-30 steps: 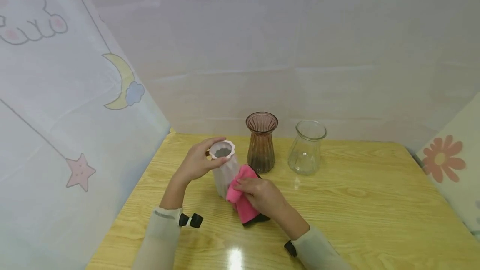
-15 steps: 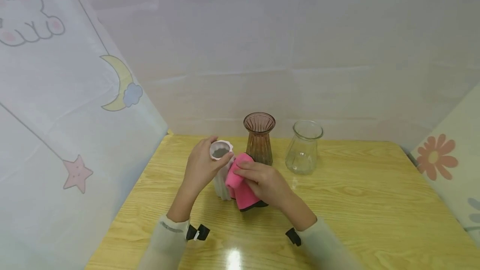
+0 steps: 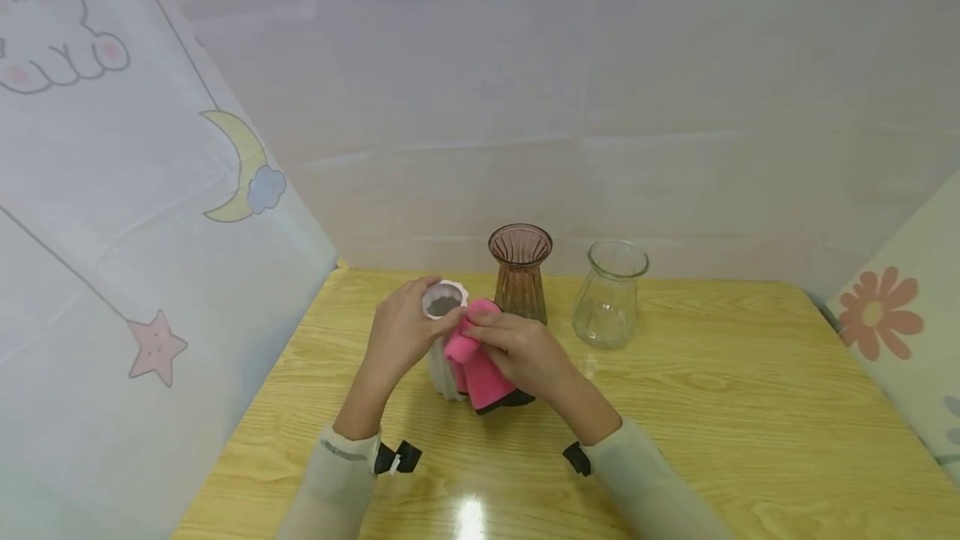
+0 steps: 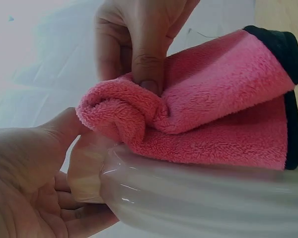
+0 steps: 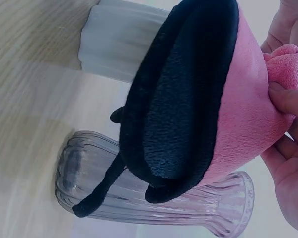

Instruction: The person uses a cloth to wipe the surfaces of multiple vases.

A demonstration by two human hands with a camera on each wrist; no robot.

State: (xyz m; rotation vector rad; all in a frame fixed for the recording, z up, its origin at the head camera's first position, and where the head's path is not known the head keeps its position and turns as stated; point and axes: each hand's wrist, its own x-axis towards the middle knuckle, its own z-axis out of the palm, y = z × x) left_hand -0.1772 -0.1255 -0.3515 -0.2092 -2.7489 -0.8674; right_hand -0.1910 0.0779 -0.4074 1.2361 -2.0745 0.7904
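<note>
Now the right hand (image 3: 528, 352), pinching the cloth (image 3: 483, 379), climbs the white vase (image 3: 442, 369), bringing work near the rim (image 3: 448, 283) the left hand (image 3: 400, 327) grips.

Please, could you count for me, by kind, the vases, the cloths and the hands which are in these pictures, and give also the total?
Vases: 3 (white vase, brown vase, clear vase)
Cloths: 1 (pink cloth)
Hands: 2 (left hand, right hand)
Total: 6

Vase (image 3: 447, 376) L of cloth (image 3: 483, 377), 2nd vase (image 3: 521, 283) behind, 3rd vase (image 3: 606, 302) R.
</note>
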